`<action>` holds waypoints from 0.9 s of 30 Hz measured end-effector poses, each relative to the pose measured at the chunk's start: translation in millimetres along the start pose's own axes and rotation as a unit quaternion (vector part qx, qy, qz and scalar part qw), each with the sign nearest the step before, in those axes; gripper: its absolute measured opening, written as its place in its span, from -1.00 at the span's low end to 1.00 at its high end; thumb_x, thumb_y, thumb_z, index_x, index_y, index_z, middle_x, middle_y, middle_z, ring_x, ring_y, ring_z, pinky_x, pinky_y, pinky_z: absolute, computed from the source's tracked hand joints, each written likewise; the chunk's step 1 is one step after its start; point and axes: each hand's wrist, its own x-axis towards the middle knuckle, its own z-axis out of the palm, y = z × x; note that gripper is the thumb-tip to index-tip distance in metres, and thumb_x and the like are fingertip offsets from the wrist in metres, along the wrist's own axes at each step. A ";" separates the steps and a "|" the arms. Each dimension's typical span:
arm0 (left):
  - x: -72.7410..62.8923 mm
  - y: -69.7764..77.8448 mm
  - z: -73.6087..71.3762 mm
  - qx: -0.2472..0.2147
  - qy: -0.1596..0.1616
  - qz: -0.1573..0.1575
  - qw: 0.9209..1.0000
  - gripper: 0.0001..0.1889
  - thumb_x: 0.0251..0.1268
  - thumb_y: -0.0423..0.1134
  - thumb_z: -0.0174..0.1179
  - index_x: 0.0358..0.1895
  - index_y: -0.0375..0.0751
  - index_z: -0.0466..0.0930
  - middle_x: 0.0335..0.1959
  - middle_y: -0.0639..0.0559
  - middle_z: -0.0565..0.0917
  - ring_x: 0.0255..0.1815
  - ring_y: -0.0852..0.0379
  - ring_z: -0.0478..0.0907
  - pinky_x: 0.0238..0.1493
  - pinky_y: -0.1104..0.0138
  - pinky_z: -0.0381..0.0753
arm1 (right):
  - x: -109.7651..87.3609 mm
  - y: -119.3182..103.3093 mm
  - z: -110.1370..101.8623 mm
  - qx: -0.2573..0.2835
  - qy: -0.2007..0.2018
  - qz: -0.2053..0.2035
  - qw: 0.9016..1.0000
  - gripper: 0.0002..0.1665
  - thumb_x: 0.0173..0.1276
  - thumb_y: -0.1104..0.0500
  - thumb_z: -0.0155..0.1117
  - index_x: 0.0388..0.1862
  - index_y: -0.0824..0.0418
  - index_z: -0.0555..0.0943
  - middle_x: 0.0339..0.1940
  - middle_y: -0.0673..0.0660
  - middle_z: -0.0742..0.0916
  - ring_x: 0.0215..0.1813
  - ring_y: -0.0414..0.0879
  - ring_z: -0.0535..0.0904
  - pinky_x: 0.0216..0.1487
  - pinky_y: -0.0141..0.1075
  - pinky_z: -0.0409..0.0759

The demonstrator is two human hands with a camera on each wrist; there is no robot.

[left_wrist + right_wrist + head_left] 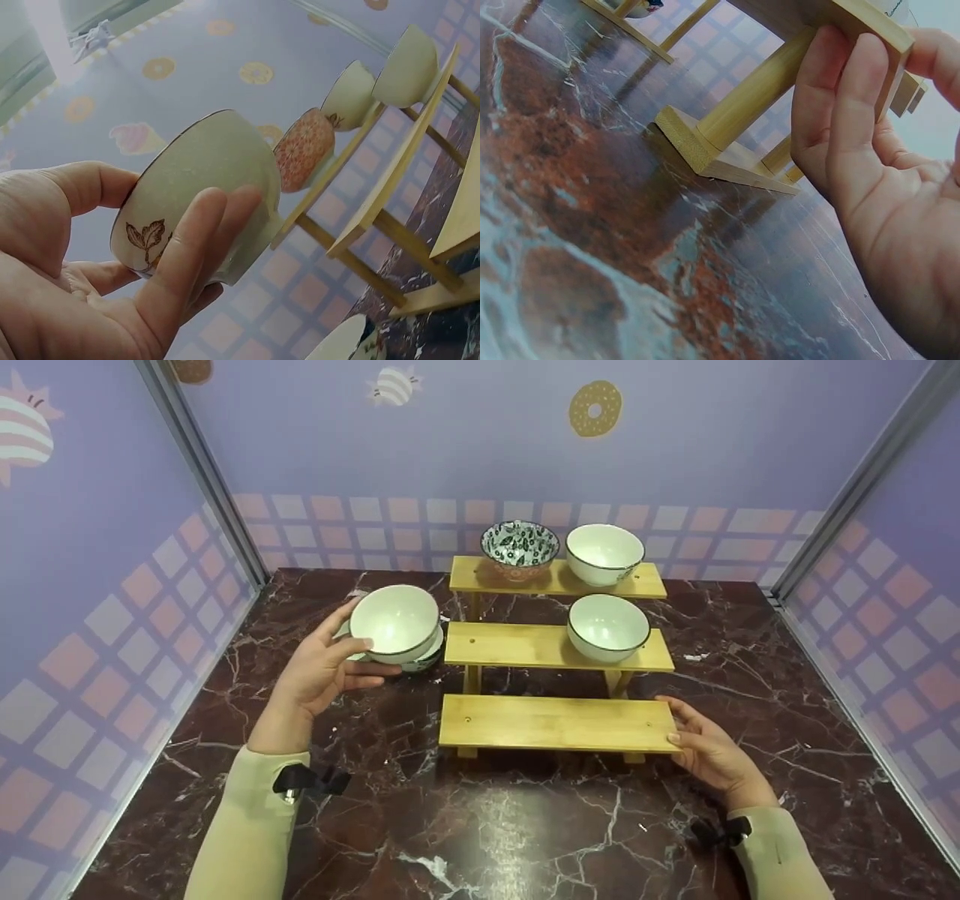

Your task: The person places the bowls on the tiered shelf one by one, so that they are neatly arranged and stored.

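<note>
My left hand (pixel 319 667) grips a white bowl (pixel 394 621) with a dark rim, thumb near the rim and fingers round its side. In the left wrist view the bowl (pixel 206 169) is tilted and shows a brown leaf pattern outside. Partly hidden below it, another bowl (pixel 424 663) with a dark pattern stands on the table, left of a three-step wooden rack. My right hand (pixel 709 750) pinches the right end of the rack's lowest board (pixel 555 724); the right wrist view shows fingertips (pixel 866 60) under this board, close to a round leg (pixel 754 94).
On the top step (pixel 465 575) stand a patterned bowl (pixel 520 546) and a white bowl (pixel 605 553). Another white bowl (pixel 608 627) sits at the right of the middle step (pixel 506 645). Purple walls (pixel 480 442) enclose the dark marble table (pixel 360 802) at the back and both sides.
</note>
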 end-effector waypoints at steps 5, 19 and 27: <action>11.2 -2.7 13.7 0.005 -0.026 -0.015 1.000 -0.13 0.49 -0.45 -0.01 0.71 0.17 -0.18 0.61 -0.47 0.05 -0.26 -0.02 0.83 -0.32 0.34 0.87 | 0.2 0.4 -0.5 0.008 -0.012 -0.007 1.000 -0.29 0.52 0.58 -0.23 0.50 0.03 0.27 0.22 0.08 0.61 0.03 -0.13 0.75 0.01 -0.45 0.80; 45.2 -17.3 56.2 0.004 -0.044 -0.035 0.998 -0.14 0.42 -0.46 0.05 0.69 0.16 -0.04 0.49 -0.44 0.22 -0.35 -0.11 0.82 -0.40 0.29 0.87 | -0.8 0.3 -0.9 -0.003 0.002 -0.004 1.000 -0.27 0.53 0.58 -0.24 0.57 0.11 0.14 0.24 0.05 0.60 0.06 -0.11 0.75 0.06 -0.42 0.79; 64.0 -26.3 72.2 -0.002 -0.050 -0.051 0.997 -0.13 0.40 -0.47 0.07 0.69 0.15 -0.03 0.54 -0.50 0.17 -0.41 -0.10 0.82 -0.42 0.28 0.86 | -0.4 0.1 -0.3 -0.002 0.006 0.000 1.000 -0.29 0.52 0.57 -0.22 0.53 0.07 0.20 0.21 0.06 0.60 0.03 -0.12 0.76 0.03 -0.44 0.80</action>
